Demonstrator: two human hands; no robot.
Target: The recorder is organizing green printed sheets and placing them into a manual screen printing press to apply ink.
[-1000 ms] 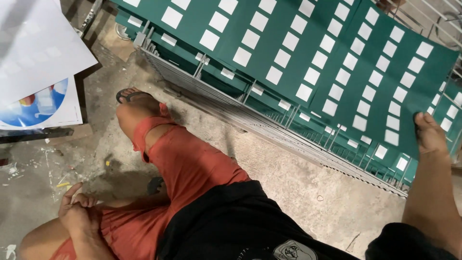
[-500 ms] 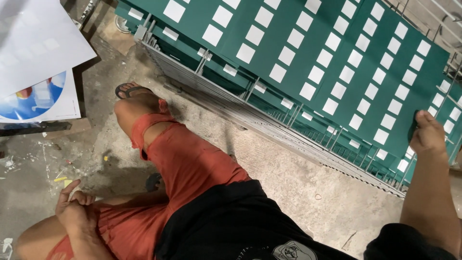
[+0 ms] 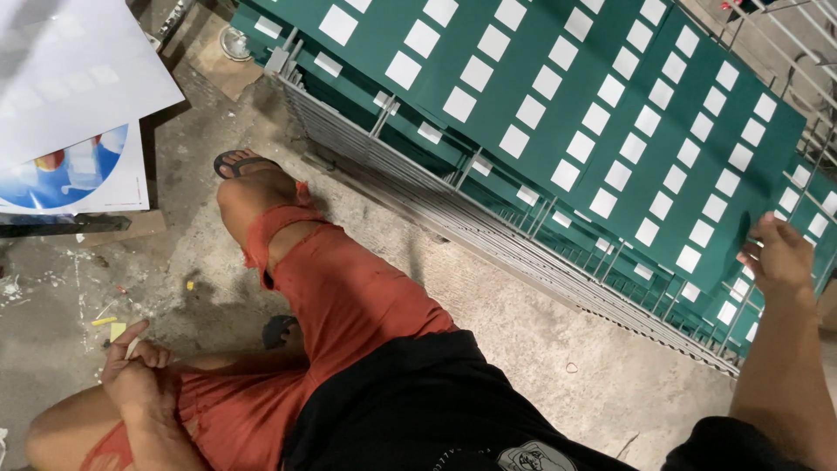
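left hand (image 3: 131, 371): down at about 7 o'clock, resting on the thigh of the red-orange trousers (image 3: 349, 301). Fingers curled in narrow around something small and pale, could be a stub or a scrap, too tiny to tell. It's barely budged from a second ago, same loose fist, just a touch higher on the leg.

knee and sandal (image 3: 240, 163): bent knee points up toward 11 o'clock, foot in a dark sandal flat on the concrete floor (image 3: 540, 349). Same spot as before.

right hand (image 3: 779, 257): this is what changed. A second back it sat low at the stack's near corner, thumb up. Now it's out at 3 o'clock, higher, fingers spread fairly wide and hooked over the edge of the top sheet. So it's got a grip on the sheet rather than just leaning there, I'd say.

green sheets (image 3: 558, 96): big pile of dark green printed sheets with rows of white squares, lying on grey metal racks (image 3: 488, 228), running from 12 to 3 o'clock. Right edge is under that hand.

far left: white printed poster (image 3: 74, 131) with a blue round picture at 10 o'clock, well apart from both hands.
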